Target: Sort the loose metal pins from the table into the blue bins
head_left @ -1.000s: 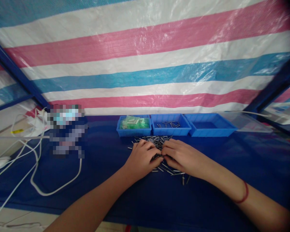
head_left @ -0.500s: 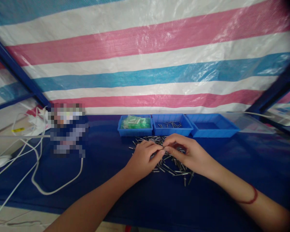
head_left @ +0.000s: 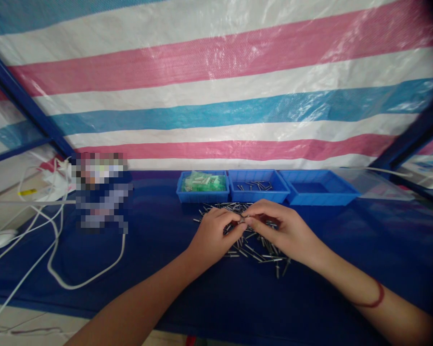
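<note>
My left hand and my right hand meet fingertip to fingertip, both closed in a pinch. Between them is a small dark metal piece that looks like a blind rivet; most of it is covered by the fingers. Beneath and around the hands spreads a loose pile of thin metal blind rivets, partly hidden by them. Just behind the pile, a blue bin contains several similar rivets.
A left-hand blue bin holds green plastic packets. At right stands another blue bin, beside a clear plastic sheet. White cables and a white mouse lie on the blue table's left. Striped sheeting hangs behind.
Both hands stay pinched together over the pile. The fingertips have shifted slightly, and a little more of the small metal piece shows between them.
</note>
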`<state>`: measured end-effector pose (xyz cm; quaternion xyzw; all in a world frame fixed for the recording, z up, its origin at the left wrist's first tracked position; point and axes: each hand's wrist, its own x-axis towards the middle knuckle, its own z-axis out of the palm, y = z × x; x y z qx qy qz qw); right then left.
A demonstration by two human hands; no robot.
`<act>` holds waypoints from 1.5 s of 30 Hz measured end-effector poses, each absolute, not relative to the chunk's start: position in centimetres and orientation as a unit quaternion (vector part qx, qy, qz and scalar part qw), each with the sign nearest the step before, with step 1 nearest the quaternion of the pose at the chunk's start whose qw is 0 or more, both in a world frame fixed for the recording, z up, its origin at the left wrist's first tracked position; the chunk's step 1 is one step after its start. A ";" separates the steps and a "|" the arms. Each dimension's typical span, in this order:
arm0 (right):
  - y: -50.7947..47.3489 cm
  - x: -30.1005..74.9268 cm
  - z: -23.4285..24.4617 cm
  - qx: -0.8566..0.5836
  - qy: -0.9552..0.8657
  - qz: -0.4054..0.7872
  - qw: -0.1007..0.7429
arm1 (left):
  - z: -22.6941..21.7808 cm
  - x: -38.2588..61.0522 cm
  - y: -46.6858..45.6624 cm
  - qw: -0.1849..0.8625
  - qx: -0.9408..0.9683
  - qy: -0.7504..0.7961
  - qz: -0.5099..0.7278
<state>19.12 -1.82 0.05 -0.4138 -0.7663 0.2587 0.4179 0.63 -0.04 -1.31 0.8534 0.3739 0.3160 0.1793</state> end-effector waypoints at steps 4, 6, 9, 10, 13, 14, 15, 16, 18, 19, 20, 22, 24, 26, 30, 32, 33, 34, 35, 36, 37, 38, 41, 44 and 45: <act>-1.5 19.5 0.0 -0.424 -0.789 0.200 0.397 | -1.0 0.5 0.0 0.181 0.834 0.393 0.342; -1.5 19.5 0.1 -0.421 -0.810 0.170 0.371 | -1.0 0.5 -0.1 0.176 0.828 0.403 0.348; -1.6 19.5 0.2 -0.416 -0.828 0.145 0.347 | -0.9 0.5 -0.1 0.171 0.826 0.411 0.345; -1.5 19.5 0.2 -0.417 -0.829 0.138 0.346 | -0.8 0.5 -0.1 0.169 0.826 0.414 0.344; -1.0 19.9 0.1 -0.433 -0.818 0.093 0.366 | -0.7 0.3 -0.1 0.163 0.822 0.425 0.343; -0.7 20.2 0.1 -0.445 -0.810 0.066 0.375 | -0.7 0.2 0.0 0.161 0.820 0.428 0.343; -0.2 20.6 0.0 -0.462 -0.799 0.036 0.383 | -0.6 0.1 0.1 0.159 0.819 0.431 0.343; 0.3 21.1 -0.2 -0.484 -0.784 0.004 0.389 | -0.6 0.1 0.1 0.157 0.818 0.434 0.344; 1.4 22.0 -0.6 -0.537 -0.747 -0.058 0.387 | -0.7 0.0 0.2 0.154 0.820 0.436 0.339; 2.0 22.4 -0.8 -0.563 -0.731 -0.086 0.377 | -0.7 0.0 0.3 0.152 0.823 0.435 0.331; 2.4 22.7 -0.9 -0.585 -0.717 -0.110 0.363 | -0.7 -0.1 0.4 0.147 0.828 0.435 0.321; 3.0 23.0 -1.2 -0.609 -0.704 -0.143 0.336 | -0.6 -0.2 0.5 0.127 0.841 0.438 0.292; 2.9 23.0 -1.2 -0.606 -0.712 -0.139 0.327 | -0.4 -0.6 0.7 0.085 0.851 0.450 0.257; 2.3 22.7 -1.0 -0.574 -0.744 -0.094 0.328 | 0.0 -1.3 0.9 0.027 0.857 0.466 0.221; 0.5 21.7 -0.4 -0.481 -0.830 0.045 0.279 | 0.8 -2.6 0.8 -0.009 0.860 0.487 0.149; -0.2 21.1 -0.2 -0.452 -0.853 0.084 0.248 | 0.8 -2.9 0.4 0.017 0.864 0.488 0.126; -0.4 20.8 -0.1 -0.443 -0.860 0.090 0.237 | 0.7 -2.9 0.1 0.032 0.863 0.490 0.115; -0.5 20.6 -0.1 -0.437 -0.865 0.090 0.228 | 0.5 -2.9 -0.2 0.048 0.864 0.492 0.099; -0.6 20.5 -0.1 -0.435 -0.868 0.086 0.222 | 0.3 -2.8 -0.5 0.062 0.862 0.496 0.087; -0.6 20.4 -0.2 -0.438 -0.868 0.076 0.219 | 0.1 -2.6 -0.7 0.073 0.858 0.503 0.077; -0.5 20.4 -0.3 -0.446 -0.865 0.064 0.219 | -0.1 -2.4 -0.9 0.081 0.853 0.510 0.067; -0.3 20.4 -0.5 -0.458 -0.859 0.050 0.221 | -0.3 -2.3 -1.1 0.086 0.849 0.518 0.061; 0.4 20.8 -1.1 -0.495 -0.838 0.012 0.231 | -0.7 -2.0 -1.2 0.097 0.838 0.536 0.043; 0.9 21.1 -1.7 -0.506 -0.832 -0.005 0.227 | -0.9 -1.9 -1.0 0.098 0.836 0.539 0.029; 0.9 21.1 -1.8 -0.504 -0.834 -0.005 0.226 | -1.0 -1.8 -1.0 0.095 0.836 0.539 0.029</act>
